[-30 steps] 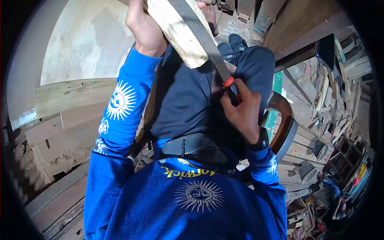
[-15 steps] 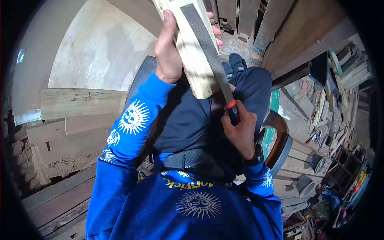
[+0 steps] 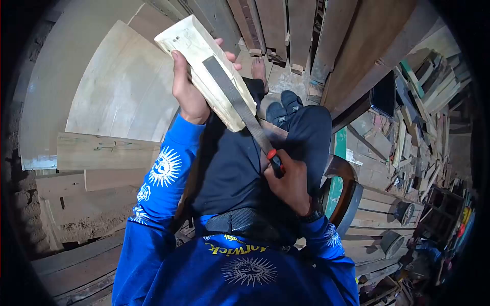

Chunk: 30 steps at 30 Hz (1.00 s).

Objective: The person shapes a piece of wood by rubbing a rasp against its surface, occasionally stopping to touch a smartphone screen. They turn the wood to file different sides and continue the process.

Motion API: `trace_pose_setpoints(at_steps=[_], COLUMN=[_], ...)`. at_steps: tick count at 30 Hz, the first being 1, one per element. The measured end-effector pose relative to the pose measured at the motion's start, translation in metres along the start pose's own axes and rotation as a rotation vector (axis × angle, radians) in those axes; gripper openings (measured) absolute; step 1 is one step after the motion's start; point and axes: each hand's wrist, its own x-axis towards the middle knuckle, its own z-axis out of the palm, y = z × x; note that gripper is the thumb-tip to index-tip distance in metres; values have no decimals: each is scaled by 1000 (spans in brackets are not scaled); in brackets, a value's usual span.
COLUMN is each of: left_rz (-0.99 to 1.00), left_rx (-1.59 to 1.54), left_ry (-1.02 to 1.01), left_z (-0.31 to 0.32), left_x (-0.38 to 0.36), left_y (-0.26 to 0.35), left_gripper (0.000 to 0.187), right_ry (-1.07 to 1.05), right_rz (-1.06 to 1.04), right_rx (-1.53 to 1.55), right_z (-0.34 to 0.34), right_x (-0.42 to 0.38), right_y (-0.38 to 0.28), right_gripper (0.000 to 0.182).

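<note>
My left hand [image 3: 191,97] grips a pale block of wood [image 3: 191,43] from its left side, thumb on the near face and fingertips showing past the far edge. The block tilts, its upper end leaning left. In my right hand [image 3: 291,181] is a flat grey file [image 3: 232,94] with a red and black handle [image 3: 273,159], the fingers wrapped round that handle. The file's blade lies slantwise along the face of the block, its tip around the middle of the wood. Part of the handle is hidden by my fingers.
Large pale boards [image 3: 120,84] lean at the left. Upright planks [image 3: 273,30] stand ahead, beyond a bare foot [image 3: 259,71] and dark sandals [image 3: 284,109]. A curved wooden chair arm [image 3: 347,186] is by my right side. Wood scraps [image 3: 423,137] and a phone [image 3: 383,94] lie at right.
The block and file have shifted left and lower in view, showing the block's upper end. The file's tip now sits farther down the block. Both hands keep their hold.
</note>
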Motion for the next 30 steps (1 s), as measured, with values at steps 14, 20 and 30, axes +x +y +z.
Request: trace_pose_setpoints(at_steps=[14, 20, 30], left_rz=[-74, -2, 5], left_rx=[47, 36, 56], left_ry=[-136, -25, -41], left_z=[12, -1, -1], left_x=[-8, 1, 1], left_y=[-1, 1, 3], left_gripper=[92, 97, 98], right_ry=[-1, -14, -7], right_rz=[60, 34, 7], right_rx=[39, 37, 57], right_z=[-3, 0, -2], right_x=[1, -1, 0], right_y=[-4, 2, -1], right_gripper=[27, 26, 23])
